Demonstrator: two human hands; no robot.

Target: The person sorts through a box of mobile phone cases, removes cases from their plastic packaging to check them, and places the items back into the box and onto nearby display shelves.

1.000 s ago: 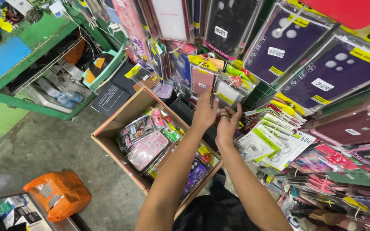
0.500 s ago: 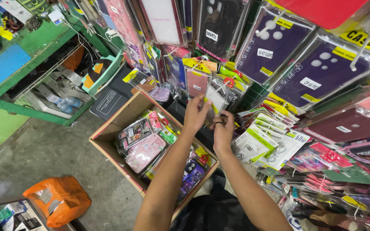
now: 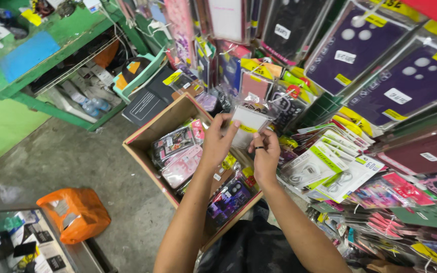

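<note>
the left hand [image 3: 217,144] is pinching the left edge of a small clear packet [image 3: 249,130], thumb and fingers closing on the plastic, while the right hand [image 3: 265,156] is gripping its lower right corner with curled fingers, a dark ring showing on one of them. the packet is sitting between the two hands, raised above the open cardboard box [image 3: 150,129] and just in front of the hanging display.

at nine o'clock from the hands, the box is holding more packaged phone cases [image 3: 180,154], pink and dark ones lying loose and overlapping. at twelve o'clock, small packets [image 3: 256,83] are dangling close behind the held one. at three o'clock, white and green accessory packs [image 3: 324,167] are fanning out from the rack, nearly touching the right wrist.

the grip looks thin, judged from how little plastic each hand is covering: the slick sleeve could be slipping out and dropping into the box or past its rim to the concrete floor [image 3: 67,156]. the right forearm is also crowding the hanging packs, so a sideways sweep could be knocking some off their hooks. the orange bag [image 3: 74,215] at seven o'clock is lying well apart.
</note>
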